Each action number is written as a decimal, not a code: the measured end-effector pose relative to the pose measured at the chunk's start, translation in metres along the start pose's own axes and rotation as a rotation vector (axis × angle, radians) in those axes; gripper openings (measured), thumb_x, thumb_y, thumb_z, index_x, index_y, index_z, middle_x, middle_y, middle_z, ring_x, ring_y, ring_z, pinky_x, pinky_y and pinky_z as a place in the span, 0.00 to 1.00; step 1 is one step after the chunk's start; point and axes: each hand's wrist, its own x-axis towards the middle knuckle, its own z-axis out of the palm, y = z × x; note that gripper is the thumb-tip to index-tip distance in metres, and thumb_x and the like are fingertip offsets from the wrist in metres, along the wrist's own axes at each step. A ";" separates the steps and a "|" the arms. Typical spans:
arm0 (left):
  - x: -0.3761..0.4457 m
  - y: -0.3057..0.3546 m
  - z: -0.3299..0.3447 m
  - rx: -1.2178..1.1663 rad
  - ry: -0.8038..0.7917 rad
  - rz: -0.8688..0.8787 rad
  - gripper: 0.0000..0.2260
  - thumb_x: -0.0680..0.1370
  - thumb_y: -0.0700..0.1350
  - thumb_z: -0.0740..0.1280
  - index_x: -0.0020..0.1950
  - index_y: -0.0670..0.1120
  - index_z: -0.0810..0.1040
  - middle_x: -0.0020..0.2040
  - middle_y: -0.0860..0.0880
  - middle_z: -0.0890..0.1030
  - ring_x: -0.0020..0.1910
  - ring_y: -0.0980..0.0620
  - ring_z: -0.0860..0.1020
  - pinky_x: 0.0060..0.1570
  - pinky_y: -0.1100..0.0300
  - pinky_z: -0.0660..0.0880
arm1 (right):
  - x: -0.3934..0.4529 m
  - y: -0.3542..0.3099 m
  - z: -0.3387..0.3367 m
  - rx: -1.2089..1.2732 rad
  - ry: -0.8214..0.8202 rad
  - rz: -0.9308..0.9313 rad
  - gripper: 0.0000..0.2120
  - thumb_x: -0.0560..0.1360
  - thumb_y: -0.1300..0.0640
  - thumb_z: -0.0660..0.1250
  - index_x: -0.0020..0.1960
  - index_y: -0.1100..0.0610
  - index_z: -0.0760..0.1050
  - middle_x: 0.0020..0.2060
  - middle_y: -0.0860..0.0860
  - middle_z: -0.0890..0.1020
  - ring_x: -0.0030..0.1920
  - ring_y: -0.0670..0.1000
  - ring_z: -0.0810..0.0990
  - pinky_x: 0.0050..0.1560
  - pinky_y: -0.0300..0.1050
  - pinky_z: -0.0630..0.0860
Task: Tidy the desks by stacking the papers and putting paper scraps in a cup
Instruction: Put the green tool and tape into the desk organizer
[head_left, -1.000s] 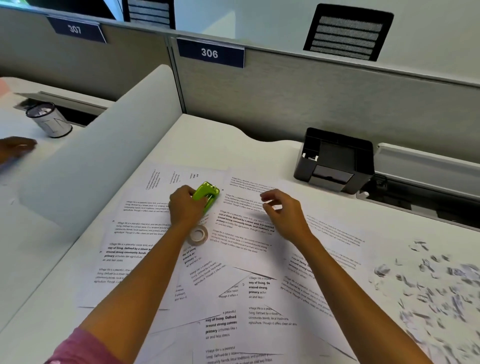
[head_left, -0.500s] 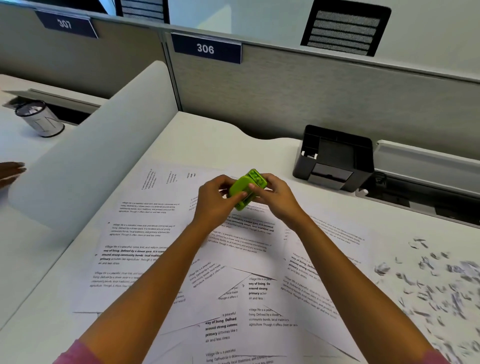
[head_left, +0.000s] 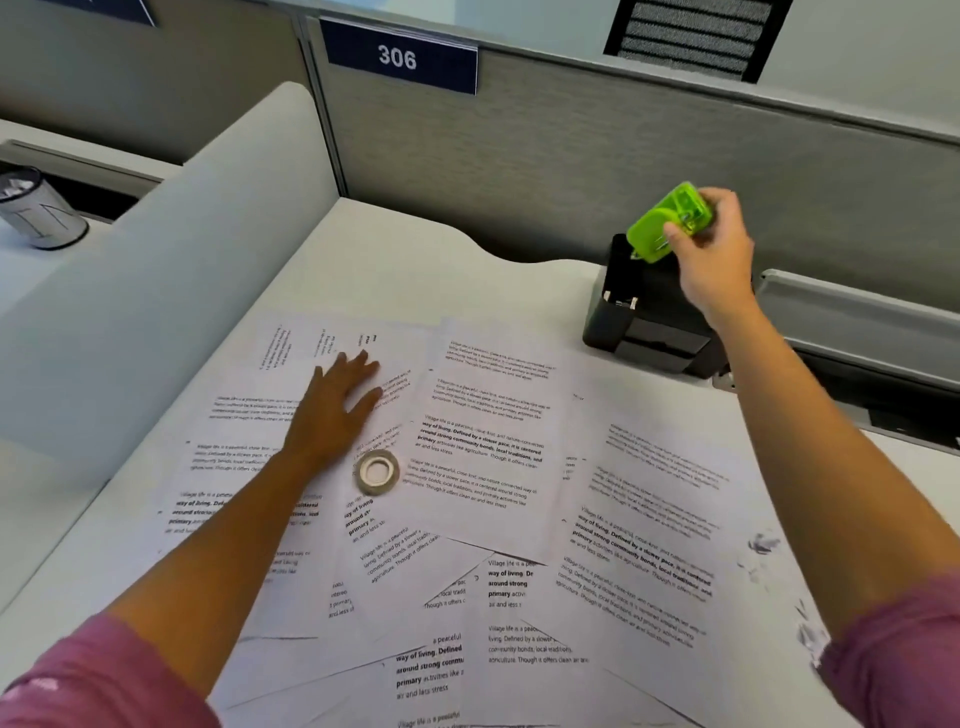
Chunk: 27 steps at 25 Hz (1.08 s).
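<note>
Between frames we carried the green stapler (head_left: 669, 221), gripped in our right hand (head_left: 714, 254), above the black organizer (head_left: 644, 322); our left hand (head_left: 337, 410) lay flat, fingers straight, on the papers (head_left: 483, 447).

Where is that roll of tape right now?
In the head view, the roll of tape lies flat on the spread papers near the desk's middle, just right of the left hand's wrist.

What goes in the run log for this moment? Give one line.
right hand: holds green stapler above black organizer | left hand: flat on papers | tape roll: on papers | papers: unstacked
</note>
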 end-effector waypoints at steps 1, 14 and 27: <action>-0.002 -0.001 0.002 -0.017 0.032 -0.006 0.20 0.81 0.54 0.61 0.74 0.53 0.69 0.76 0.55 0.65 0.78 0.56 0.56 0.76 0.57 0.45 | 0.009 0.005 -0.001 -0.055 0.001 -0.019 0.15 0.76 0.58 0.70 0.61 0.54 0.71 0.47 0.49 0.78 0.37 0.35 0.74 0.45 0.28 0.71; -0.002 0.000 0.006 -0.013 0.114 0.017 0.19 0.81 0.53 0.62 0.72 0.52 0.71 0.74 0.55 0.68 0.76 0.55 0.60 0.77 0.52 0.52 | 0.057 0.036 0.006 -0.218 -0.217 -0.170 0.16 0.78 0.58 0.68 0.61 0.45 0.71 0.52 0.53 0.78 0.50 0.51 0.77 0.57 0.51 0.76; -0.002 0.000 0.007 -0.052 0.141 0.010 0.18 0.81 0.52 0.63 0.71 0.52 0.73 0.73 0.56 0.69 0.76 0.58 0.60 0.77 0.52 0.54 | 0.055 0.062 0.024 -0.385 -0.232 -0.135 0.19 0.78 0.60 0.69 0.67 0.61 0.72 0.61 0.61 0.76 0.58 0.57 0.75 0.58 0.44 0.70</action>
